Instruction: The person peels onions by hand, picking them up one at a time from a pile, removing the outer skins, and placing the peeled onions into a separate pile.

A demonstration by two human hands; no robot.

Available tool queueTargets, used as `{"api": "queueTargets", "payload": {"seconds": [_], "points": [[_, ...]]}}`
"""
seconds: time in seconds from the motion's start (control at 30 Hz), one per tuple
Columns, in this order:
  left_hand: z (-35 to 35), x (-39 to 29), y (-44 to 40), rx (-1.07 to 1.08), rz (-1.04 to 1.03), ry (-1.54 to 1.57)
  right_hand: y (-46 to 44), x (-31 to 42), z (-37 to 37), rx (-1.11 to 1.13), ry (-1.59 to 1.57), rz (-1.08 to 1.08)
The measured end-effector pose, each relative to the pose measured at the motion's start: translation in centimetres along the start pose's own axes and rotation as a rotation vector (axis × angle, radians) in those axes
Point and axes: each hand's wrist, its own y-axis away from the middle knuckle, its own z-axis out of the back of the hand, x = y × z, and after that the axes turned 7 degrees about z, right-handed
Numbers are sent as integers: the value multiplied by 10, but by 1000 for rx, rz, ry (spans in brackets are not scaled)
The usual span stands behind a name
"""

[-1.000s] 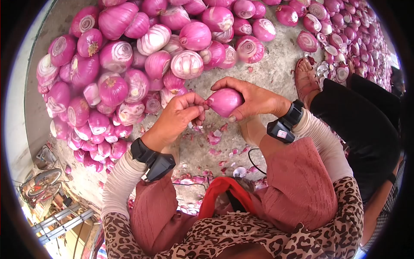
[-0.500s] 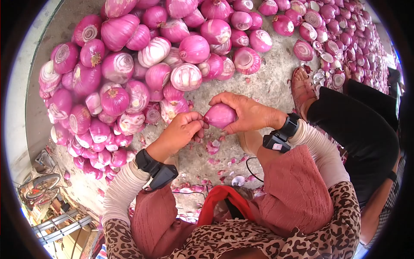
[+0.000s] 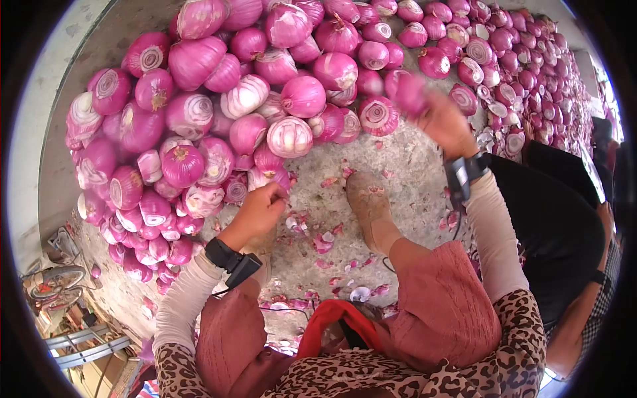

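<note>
My right hand point(image 3: 446, 125) is stretched out to the upper right, blurred by motion, with its fingers round a purple onion point(image 3: 410, 94). That onion is near the right edge of the large onion pile point(image 3: 249, 132). My left hand point(image 3: 260, 211) is by the pile's lower edge, above the concrete floor. Its fingers are curled together, and whatever may be between the fingertips is too small to make out.
A second onion heap point(image 3: 531, 73) spreads over the upper right. Beside me on the right is another person's dark-clothed leg point(image 3: 551, 219). Onion skins point(image 3: 323, 243) litter the floor point(image 3: 318, 212) around my foot point(image 3: 369, 205). A bicycle point(image 3: 58, 282) stands at the lower left.
My right hand has moved up and right with the onion, away from my left hand, which has come off the onion's tip and moved slightly down and left.
</note>
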Motion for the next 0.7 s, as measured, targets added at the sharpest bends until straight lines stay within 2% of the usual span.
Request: {"api": "queueTargets", "payload": {"seconds": [0.03, 0.07, 0.1, 0.13, 0.2, 0.27, 0.3, 0.37, 0.4, 0.47, 0.53, 0.6, 0.63, 0.7], "points": [[2, 5, -2, -65, -49, -12, -10, 10, 4, 2, 2, -2], [4, 6, -3, -129, -97, -23, -17, 21, -2, 114, -186, 81], [4, 6, -3, -131, -98, -22, -20, 27, -7, 225, -374, 164], [3, 5, -3, -97, -51, -4, -22, 24, -11, 226, -374, 165], [5, 5, -2, -66, -5, 11, -21, -4, -60, 500, 348, 322], [5, 6, -1, -80, -63, -53, -18, -35, -108, 429, 1058, 445], [6, 5, 0, -82, -62, -51, -18, -46, -119, 431, 1059, 444], [10, 3, 0, 19, -20, 7, -20, -61, -133, 634, 1577, 876], [9, 6, -1, 17, -20, 10, -22, -67, -138, 638, 1577, 877], [8, 11, -3, 94, 60, 154, -25, -75, -143, 684, 1851, 851], [7, 14, -4, 114, 58, 180, -33, -79, -144, 696, 1905, 889], [9, 4, -2, 135, 56, 207, -43, -84, -143, 688, 1780, 846], [9, -1, -1, 177, 62, 315, -47, -83, -141, 688, 1779, 845], [13, -16, 2, 218, 70, 421, -51, -78, -137, 728, 1507, 725]]}}
